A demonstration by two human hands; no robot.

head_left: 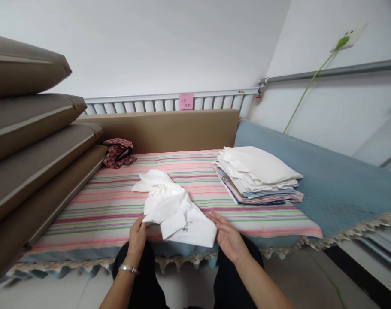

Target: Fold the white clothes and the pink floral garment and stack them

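A crumpled white cloth (174,208) lies on the striped sheet (118,201) near the front edge. My left hand (137,237), with a silver bracelet at the wrist, pinches the cloth's lower left edge. Just right of the cloth's lower corner, my right hand (228,238) rests open, fingers stretched out and touching the edge. A stack of folded cloths (258,176), white on top and patterned below, sits to the right on the sheet.
Brown cushions (31,141) are piled at the left. A dark floral cloth (118,152) lies at the back left. A blue blanket (337,184) covers the right side. A brown backboard (169,128) and white rail stand behind. A green cable (306,88) hangs from a wall socket.
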